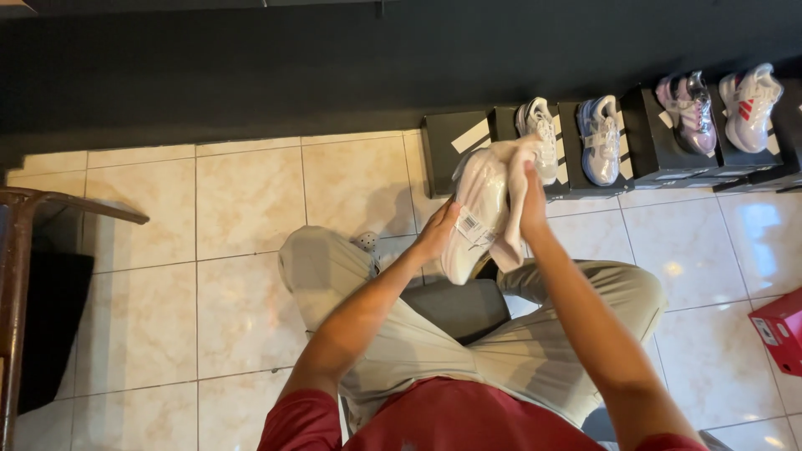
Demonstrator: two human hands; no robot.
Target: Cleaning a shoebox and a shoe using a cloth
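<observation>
I sit on a dark stool and hold a white shoe sole-side toward me, up over my knees. My left hand grips the shoe's lower side, beside a tag on the sole. My right hand presses a white cloth against the shoe's right side; the cloth drapes over the top of the shoe and hangs down past my wrist. The shoe's upper faces away and is hidden.
A row of black shoe boxes stands along the dark wall, with white, pale blue, pink and white-and-red shoes on them. A red box lies at the right edge. A wooden chair frame stands at the left on beige tiles.
</observation>
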